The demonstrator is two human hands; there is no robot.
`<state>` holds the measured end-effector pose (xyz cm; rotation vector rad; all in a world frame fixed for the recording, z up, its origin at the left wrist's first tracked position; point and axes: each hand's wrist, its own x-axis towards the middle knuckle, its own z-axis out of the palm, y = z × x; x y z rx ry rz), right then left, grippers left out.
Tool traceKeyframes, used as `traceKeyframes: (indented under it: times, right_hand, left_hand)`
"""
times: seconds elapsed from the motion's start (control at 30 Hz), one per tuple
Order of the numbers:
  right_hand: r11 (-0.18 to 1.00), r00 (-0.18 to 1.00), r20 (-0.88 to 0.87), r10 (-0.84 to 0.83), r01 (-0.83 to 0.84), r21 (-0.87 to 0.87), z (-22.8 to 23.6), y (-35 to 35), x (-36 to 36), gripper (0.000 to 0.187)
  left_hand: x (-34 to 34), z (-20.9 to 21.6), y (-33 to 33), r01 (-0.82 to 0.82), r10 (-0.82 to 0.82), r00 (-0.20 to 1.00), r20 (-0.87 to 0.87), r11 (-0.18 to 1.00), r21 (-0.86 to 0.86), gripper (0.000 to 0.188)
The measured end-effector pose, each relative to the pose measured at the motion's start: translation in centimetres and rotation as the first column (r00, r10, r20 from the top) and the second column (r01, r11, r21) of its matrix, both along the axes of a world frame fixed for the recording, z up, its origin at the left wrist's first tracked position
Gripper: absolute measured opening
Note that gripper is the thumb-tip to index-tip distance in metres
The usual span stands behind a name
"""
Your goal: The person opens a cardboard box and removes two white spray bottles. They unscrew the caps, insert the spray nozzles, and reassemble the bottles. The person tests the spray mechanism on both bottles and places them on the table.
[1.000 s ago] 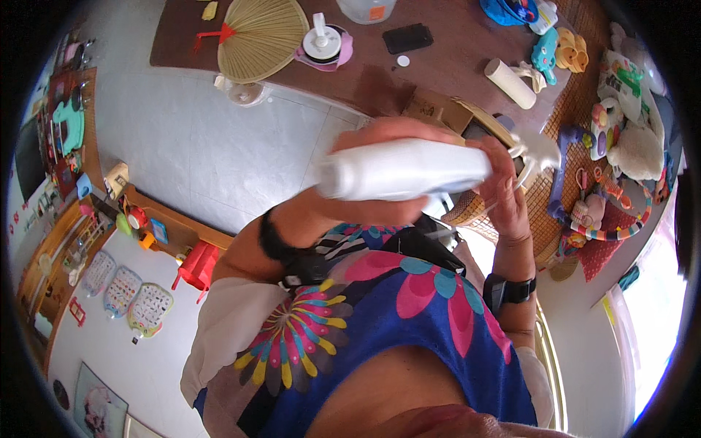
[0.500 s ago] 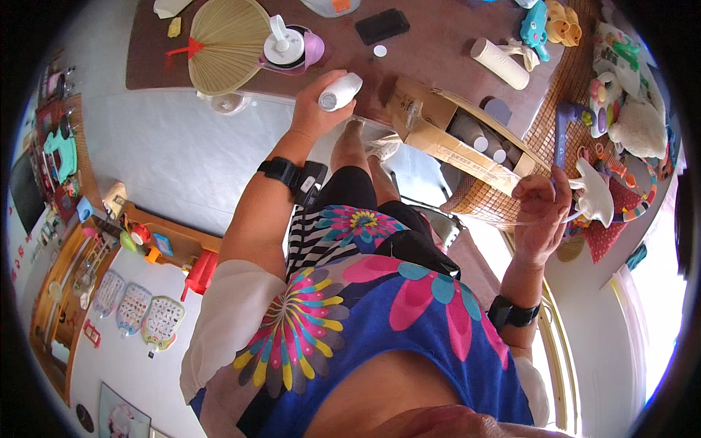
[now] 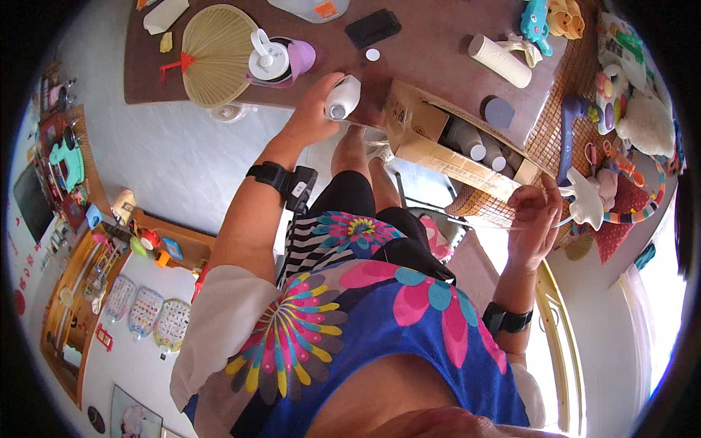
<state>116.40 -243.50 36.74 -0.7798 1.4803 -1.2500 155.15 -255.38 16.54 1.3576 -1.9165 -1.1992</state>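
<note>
My left hand [image 3: 312, 109] is wrapped round a small white bottle [image 3: 345, 95] at the table's near edge, left of an open cardboard box [image 3: 442, 160]. The bottle is tilted, and a round grey end faces me. Several pale cylinders with white ends [image 3: 477, 152] lie inside the box. My right hand [image 3: 535, 223] is raised beside the box's right end, its fingers loosely curled and apart. A thin pale strip passes at the right palm; whether the hand touches it I cannot tell. A small white disc [image 3: 372, 55] lies on the table beyond the bottle.
On the brown table [image 3: 431, 66] are a palm-leaf fan [image 3: 215, 55], a white-lidded purple cup [image 3: 270, 62], a black phone [image 3: 373, 28], a cream roll [image 3: 500, 61] and a dark rounded piece [image 3: 498, 112]. Toys [image 3: 606, 102] crowd the right side, including a white, winged-looking one [image 3: 584, 198].
My left hand has turned the bottle, so its grey end now points more toward me. The right hand has barely moved. The whole view has shifted slightly.
</note>
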Motion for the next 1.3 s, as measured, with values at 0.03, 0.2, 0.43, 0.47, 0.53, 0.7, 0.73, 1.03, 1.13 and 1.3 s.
traceKeyframes:
  times: [0.03, 0.2, 0.43, 0.47, 0.53, 0.7, 0.73, 1.03, 1.13, 1.3]
  right_hand:
    - [1.0, 1.0, -0.004, -0.016, 0.016, 0.002, 0.0, 0.0, -0.1, 0.053]
    - [1.0, 0.999, -0.028, -0.026, 0.026, 0.01, -0.8, 0.0, -0.4, 0.052]
    - [0.999, 0.999, -0.051, 0.017, -0.015, 0.038, -1.8, -0.6, 0.0, 0.047]
    - [0.999, 0.998, -0.063, 0.014, -0.011, 0.046, -1.8, -0.6, 0.2, 0.046]
    - [0.998, 0.995, -0.092, 0.03, -0.024, 0.065, -1.8, -0.9, 0.3, 0.046]
    - [0.992, 0.993, -0.091, 0.076, -0.066, 0.104, -2.1, -1.5, 0.7, 0.048]
    - [0.99, 0.989, -0.111, 0.098, -0.086, 0.114, -2.2, -1.7, 0.9, 0.049]
    - [0.983, 0.987, -0.083, 0.139, -0.127, 0.133, -2.7, -3.0, 1.7, 0.041]
    - [0.98, 0.985, -0.111, 0.132, -0.113, 0.166, -2.8, -3.0, 1.8, 0.038]
    - [0.981, 0.987, -0.109, 0.121, -0.102, 0.166, -2.9, -2.8, 1.9, 0.035]
  left_hand:
    - [0.6, -0.3, 0.0, 0.017, -0.017, 1.0, 0.024, 1.0, -0.012, 0.066]
    - [1.3, -3.2, -2.4, -0.164, 0.266, 0.953, -0.144, 0.854, 0.494, 0.036]
    - [-2.0, -7.7, -7.3, -0.011, 0.008, 1.0, 0.007, 0.85, 0.527, 0.038]
    - [-2.2, -8.1, -7.5, -0.018, 0.007, 1.0, 0.027, 0.906, 0.422, 0.031]
    - [-2.2, -8.6, -7.6, -0.029, 0.034, 0.999, -0.008, 0.941, 0.337, 0.029]
    - [-1.3, -8.3, -6.5, 0.057, -0.09, 0.984, 0.152, 0.976, 0.212, 0.036]
    - [-1.1, -8.1, -6.2, 0.161, -0.183, 0.96, 0.214, 0.98, 0.115, 0.044]
    - [1.0, -8.1, 0.5, 0.186, -0.186, 0.983, 0.007, 0.982, -0.027, 0.09]
    - [-0.4, -9.2, 0.5, 0.136, -0.137, 0.99, -0.012, 0.988, -0.075, 0.097]
    - [-4.5, -8.4, -0.3, 0.105, -0.108, 0.992, -0.061, 0.994, -0.041, 0.07]
